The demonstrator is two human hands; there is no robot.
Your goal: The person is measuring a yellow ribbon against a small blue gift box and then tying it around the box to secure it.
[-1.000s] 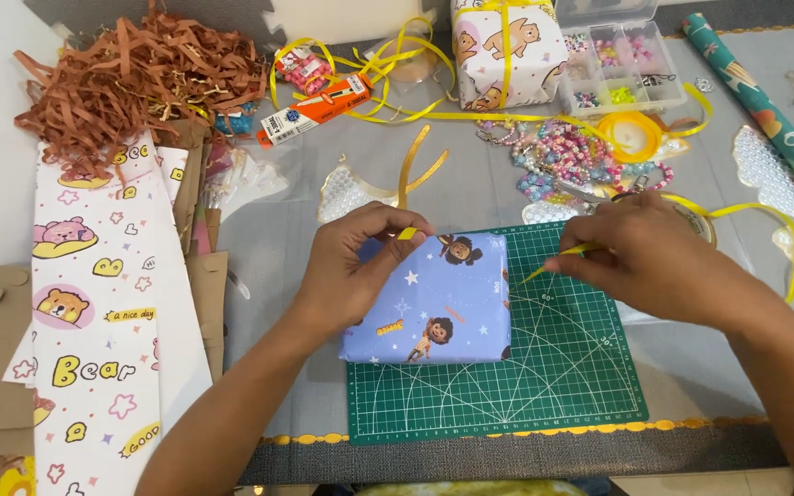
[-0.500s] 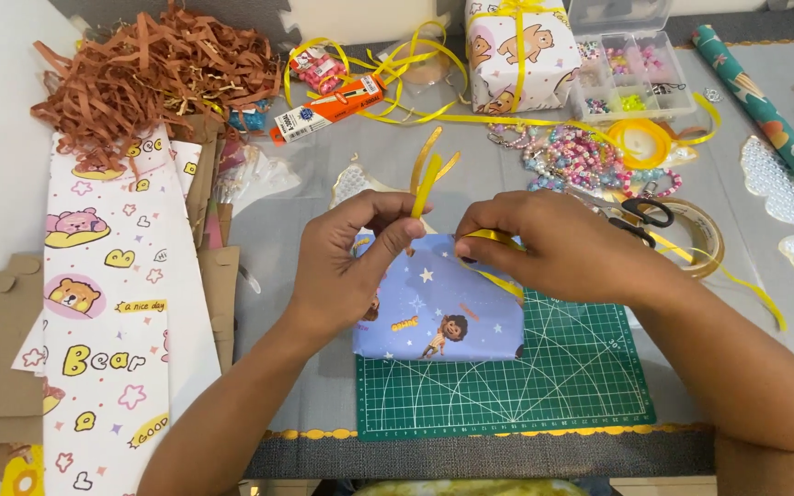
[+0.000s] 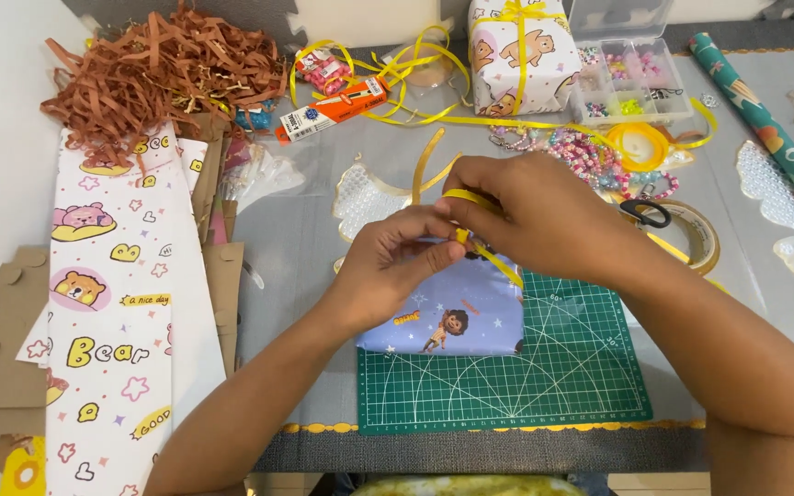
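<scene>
Yellow ribbon [image 3: 470, 197]; pale blue wrapped parcel [image 3: 457, 317] with white stars and a small cartoon figure; green cutting mat [image 3: 544, 377] with a white grid and arcs; white wrapping paper [image 3: 117, 312] with pink and orange bears, yellow letters and pink stars; rust-brown paper shreds [image 3: 153, 73]; white gift box [image 3: 516, 50] with brown bears under yellow ribbon; teal patterned roll [image 3: 774, 138]; multicoloured beads [image 3: 581, 152].

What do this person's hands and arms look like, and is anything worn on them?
Both arms are bare up to the picture's edge: no sleeves show. The left hand and the right hand wear no gloves, and I can see no rings, watch or bracelets on the wrists or fingers. No markings show.
</scene>
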